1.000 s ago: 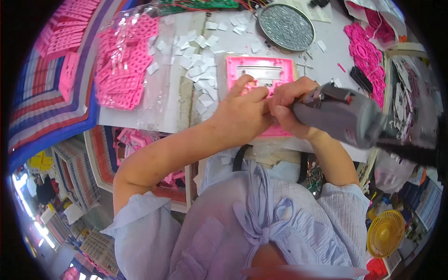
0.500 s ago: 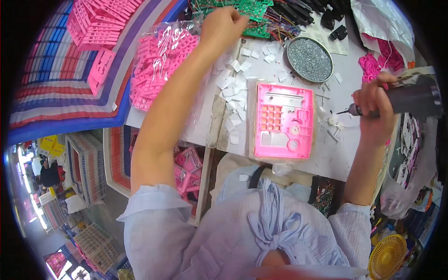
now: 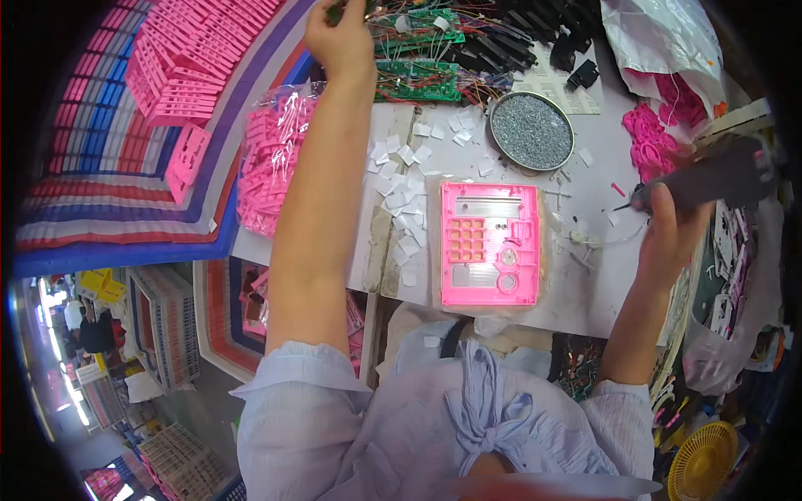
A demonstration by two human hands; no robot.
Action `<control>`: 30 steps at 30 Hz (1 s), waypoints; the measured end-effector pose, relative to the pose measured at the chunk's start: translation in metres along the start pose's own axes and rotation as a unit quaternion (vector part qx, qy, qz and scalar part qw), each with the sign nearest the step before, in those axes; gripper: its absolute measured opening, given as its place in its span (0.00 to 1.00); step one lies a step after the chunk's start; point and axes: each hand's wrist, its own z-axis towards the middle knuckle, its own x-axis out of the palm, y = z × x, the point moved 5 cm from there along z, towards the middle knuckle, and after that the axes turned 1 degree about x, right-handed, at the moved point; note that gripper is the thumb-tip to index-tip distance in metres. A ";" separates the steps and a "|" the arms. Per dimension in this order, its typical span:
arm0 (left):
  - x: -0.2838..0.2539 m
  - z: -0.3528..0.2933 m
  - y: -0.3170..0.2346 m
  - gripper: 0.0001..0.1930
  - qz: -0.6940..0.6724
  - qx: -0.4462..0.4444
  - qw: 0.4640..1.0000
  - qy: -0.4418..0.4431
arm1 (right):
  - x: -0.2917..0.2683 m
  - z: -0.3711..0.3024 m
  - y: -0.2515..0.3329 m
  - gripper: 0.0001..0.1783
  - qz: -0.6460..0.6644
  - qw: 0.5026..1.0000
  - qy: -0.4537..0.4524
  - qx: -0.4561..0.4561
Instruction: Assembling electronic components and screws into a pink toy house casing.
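Note:
My left hand (image 3: pixel 341 46) is stretched out to the far edge of the view, its fingers closed on a green circuit board (image 3: pixel 335 12), of which only a sliver shows. Just right of that hand lie several green circuit boards (image 3: pixel 418 81) with coloured wires. My right hand (image 3: pixel 668 230) grips a dark electric screwdriver (image 3: pixel 706 177), its thin bit pointing left above the table. Between my arms a pink plastic casing (image 3: pixel 522 238) lies open side up on a padded, plastic-wrapped block, touched by neither hand. It has a grid of square holes and round openings.
A round dish of small screws (image 3: pixel 532 131) stands behind the casing. White paper pieces (image 3: pixel 405 200) are scattered left of it. A bag of pink parts (image 3: pixel 271 159) lies beside my left forearm, and a striped crate (image 3: pixel 109 238) stands farther left. Pink cords (image 3: pixel 647 142) lie at right.
My left hand has moved farther away and to the left, with a bit of green now between its fingers. The screwdriver has shifted slightly in my right hand's grip. The whole view has shifted.

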 end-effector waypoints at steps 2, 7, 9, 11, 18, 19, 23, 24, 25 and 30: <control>-0.010 -0.023 -0.038 0.08 -0.023 0.065 0.997 0.018 | 0.003 -0.012 0.029 0.31 -0.068 0.960 -0.123 -0.240; -0.014 -0.145 -0.128 0.15 0.187 0.404 0.870 0.214 | 0.077 -0.071 0.003 0.31 0.198 0.903 0.337 0.178; -0.018 -0.194 -0.126 0.17 0.159 0.414 0.839 0.314 | 0.125 -0.089 -0.010 0.25 0.400 0.747 0.365 0.387; -0.028 -0.232 -0.137 0.19 0.247 0.446 0.783 0.357 | 0.143 -0.087 -0.020 0.18 0.474 0.707 0.295 0.434; -0.069 -0.252 -0.105 0.39 -0.055 -0.066 0.974 0.211 | 0.162 -0.047 -0.004 0.08 0.341 0.869 0.285 0.217; -0.066 -0.250 -0.110 0.40 -0.110 -0.146 0.960 0.211 | 0.163 -0.046 -0.002 0.08 0.336 0.871 0.288 0.215; -0.074 -0.259 -0.102 0.31 -0.250 -0.354 0.865 0.254 | 0.163 -0.049 0.008 0.09 0.314 0.885 0.280 0.199; -0.074 -0.263 -0.100 0.25 -0.260 -0.407 0.831 0.275 | 0.161 -0.050 0.011 0.09 0.303 0.886 0.290 0.200; -0.072 -0.269 -0.098 0.20 -0.269 -0.459 0.793 0.295 | 0.158 -0.051 0.016 0.10 0.292 0.886 0.299 0.201; -0.083 -0.269 -0.083 0.13 -0.177 -0.366 0.885 0.225 | 0.131 -0.060 0.007 0.13 0.315 0.896 0.236 0.208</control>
